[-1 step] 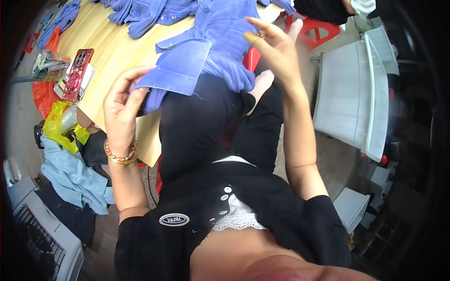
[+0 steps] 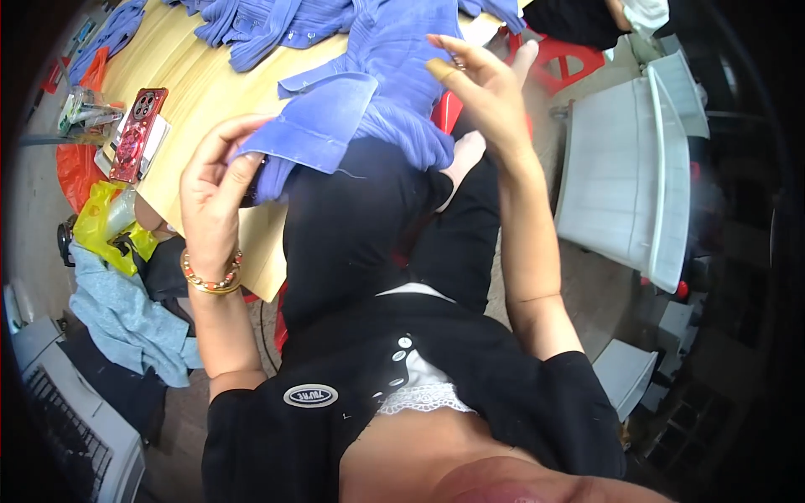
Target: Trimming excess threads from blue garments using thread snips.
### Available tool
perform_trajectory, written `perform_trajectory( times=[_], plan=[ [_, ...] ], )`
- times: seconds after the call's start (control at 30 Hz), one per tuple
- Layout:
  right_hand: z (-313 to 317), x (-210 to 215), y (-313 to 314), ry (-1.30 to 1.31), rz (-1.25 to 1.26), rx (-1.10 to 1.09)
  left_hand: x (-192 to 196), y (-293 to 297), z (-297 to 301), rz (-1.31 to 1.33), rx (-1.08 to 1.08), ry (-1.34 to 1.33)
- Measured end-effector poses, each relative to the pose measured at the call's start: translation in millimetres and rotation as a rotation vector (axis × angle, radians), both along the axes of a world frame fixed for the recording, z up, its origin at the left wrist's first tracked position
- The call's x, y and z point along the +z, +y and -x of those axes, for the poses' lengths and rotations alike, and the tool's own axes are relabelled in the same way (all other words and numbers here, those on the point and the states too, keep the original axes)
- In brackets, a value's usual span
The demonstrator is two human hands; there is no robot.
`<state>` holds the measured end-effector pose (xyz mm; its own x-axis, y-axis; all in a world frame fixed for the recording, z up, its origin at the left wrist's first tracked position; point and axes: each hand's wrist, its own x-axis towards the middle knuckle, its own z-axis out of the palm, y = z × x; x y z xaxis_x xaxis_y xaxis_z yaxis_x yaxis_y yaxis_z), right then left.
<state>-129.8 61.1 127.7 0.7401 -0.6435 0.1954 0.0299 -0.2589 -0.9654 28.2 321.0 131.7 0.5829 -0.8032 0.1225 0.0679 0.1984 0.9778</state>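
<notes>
A blue pleated garment [image 2: 394, 92] hangs from the table across my lap. Its smooth, flat collar-like or cuff-like flap [image 2: 323, 121] lies uppermost, with a seam line and a loose thread at its lower edge. My left hand [image 2: 214, 180] pinches the left end of this flap between thumb and fingers. My right hand [image 2: 482, 88] is raised to the right of the garment, thumb and forefinger apart. A yellowish wrap covers one of its fingertips. I make out nothing between these fingers.
More blue garments [image 2: 260, 29] lie on the wooden table [image 2: 180, 63], with a red-cased phone [image 2: 138, 134] at its left edge. Plastic bags [image 2: 105, 226] and a grey-blue cloth [image 2: 134, 310] are at left. A pale bin [image 2: 620, 176] and red stool [image 2: 566, 59] stand right.
My right hand has shifted slightly left. My left hand keeps its pinch on the flap, and the view has moved a little.
</notes>
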Motion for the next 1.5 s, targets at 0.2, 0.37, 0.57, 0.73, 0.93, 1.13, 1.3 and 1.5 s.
perform_trajectory(
  times=[0.2,0.37,0.57,0.73,0.93,1.13,1.3,1.5],
  plan=[
    [-66,-17,-23,0.336,0.355,0.179,4,10,-13,0.04,-0.069,0.079],
    [-131,-45,-25,0.476,0.34,0.382,-19,37,-6,-0.047,-0.116,0.114],
    [-159,-44,-10,0.307,0.146,0.551,-23,52,-6,-0.028,-0.134,0.152],
    [-142,-26,-9,0.61,0.323,0.519,-27,44,-8,0.081,-0.107,0.17],
    [-137,-26,9,1.068,0.518,0.302,-13,31,0,0.055,-0.17,0.013],
    [-127,-42,11,0.977,0.696,0.456,5,7,11,0.097,-0.188,-0.342],
    [-112,-60,-24,0.727,0.541,0.525,8,0,18,0.12,-0.141,-0.456],
    [-68,22,-67,-0.21,-0.559,0.13,33,-24,16,0.135,-0.138,-0.621]
  ],
)
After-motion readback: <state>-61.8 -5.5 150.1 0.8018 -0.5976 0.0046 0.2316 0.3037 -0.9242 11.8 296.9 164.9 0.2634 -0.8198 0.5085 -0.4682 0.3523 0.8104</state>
